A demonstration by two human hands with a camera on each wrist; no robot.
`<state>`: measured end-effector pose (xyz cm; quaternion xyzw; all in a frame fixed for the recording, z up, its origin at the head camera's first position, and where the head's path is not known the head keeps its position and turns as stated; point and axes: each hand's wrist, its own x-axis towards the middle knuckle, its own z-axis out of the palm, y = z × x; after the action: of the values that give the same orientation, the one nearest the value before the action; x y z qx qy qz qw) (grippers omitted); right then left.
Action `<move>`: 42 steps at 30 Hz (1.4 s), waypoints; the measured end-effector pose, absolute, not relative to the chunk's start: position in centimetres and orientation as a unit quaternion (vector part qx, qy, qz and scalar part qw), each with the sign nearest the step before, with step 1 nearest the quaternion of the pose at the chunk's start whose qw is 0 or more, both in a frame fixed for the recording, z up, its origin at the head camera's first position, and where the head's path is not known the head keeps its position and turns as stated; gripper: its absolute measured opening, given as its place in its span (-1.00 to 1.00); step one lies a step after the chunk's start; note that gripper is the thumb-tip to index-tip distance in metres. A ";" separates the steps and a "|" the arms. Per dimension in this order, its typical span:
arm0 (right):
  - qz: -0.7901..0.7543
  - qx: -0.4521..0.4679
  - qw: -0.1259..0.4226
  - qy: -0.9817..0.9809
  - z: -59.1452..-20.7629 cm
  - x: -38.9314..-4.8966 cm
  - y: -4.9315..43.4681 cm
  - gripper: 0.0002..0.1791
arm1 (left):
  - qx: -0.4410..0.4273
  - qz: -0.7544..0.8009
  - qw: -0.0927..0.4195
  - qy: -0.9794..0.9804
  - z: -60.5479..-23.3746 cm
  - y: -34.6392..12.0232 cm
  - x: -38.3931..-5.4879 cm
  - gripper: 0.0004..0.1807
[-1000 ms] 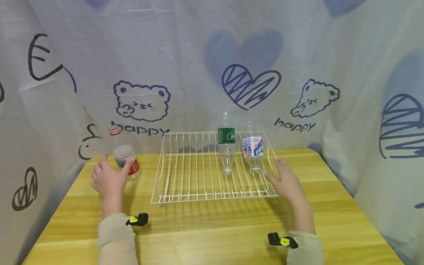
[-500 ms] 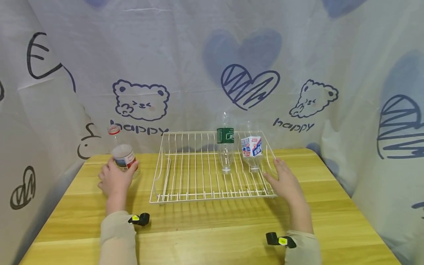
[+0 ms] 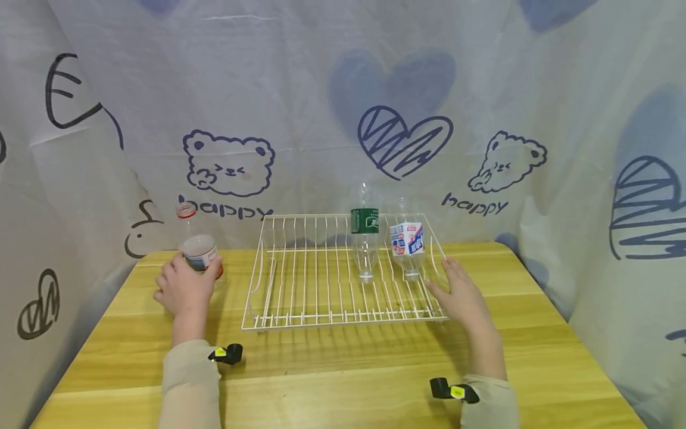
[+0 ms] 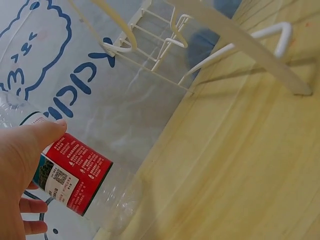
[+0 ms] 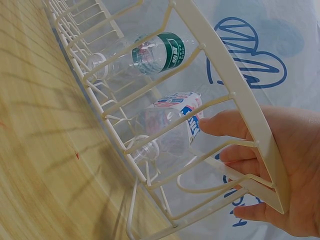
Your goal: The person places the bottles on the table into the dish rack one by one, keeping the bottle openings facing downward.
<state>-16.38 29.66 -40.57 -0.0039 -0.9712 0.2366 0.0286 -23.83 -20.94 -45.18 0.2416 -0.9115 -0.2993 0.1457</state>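
At the left of the table a clear plastic bottle (image 3: 199,247) stands upright, with a red, white and blue label and a red ring at its neck. My left hand (image 3: 184,289) grips its lower part; the thumb lies across the label in the left wrist view. A white wire rack (image 3: 316,286) occupies the middle. Inside it two clear bottles stand neck down: one with a green label (image 3: 365,220), one with a white, red and blue label (image 3: 406,239). My right hand (image 3: 466,298) rests at the rack's right side, fingers loosely extended, thumb near the white-labelled bottle.
The wooden table (image 3: 321,381) has rounded back corners. A pale curtain (image 3: 311,89) with drawn bears and hearts hangs behind it and along both sides. Black wrist cameras (image 3: 227,354) sit on both sleeves.
My left hand has moved slightly right and closed round the red-ringed bottle, whose label has turned a little. The right hand and the rack have stayed in place.
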 end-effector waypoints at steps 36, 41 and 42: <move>0.234 -0.001 0.027 -0.972 -41.0 -16.6 29.8 -0.18 | 0.185 -0.312 0.289 -0.886 -39.5 -18.0 -21.8 -0.18; 0.237 -0.003 0.025 -0.971 -40.9 -16.6 29.8 -0.17 | 0.144 -0.296 0.326 -0.886 -38.6 -16.9 -21.3 -0.22; 0.238 -0.004 0.025 -0.971 -40.9 -16.5 29.8 -0.17 | 0.135 -0.292 0.335 -0.885 -38.5 -16.7 -21.3 -0.22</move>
<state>-16.55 29.80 -40.90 -0.0038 -0.9710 0.2379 0.0247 -21.31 -16.72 -38.53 0.1355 -0.8853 -0.2925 0.3352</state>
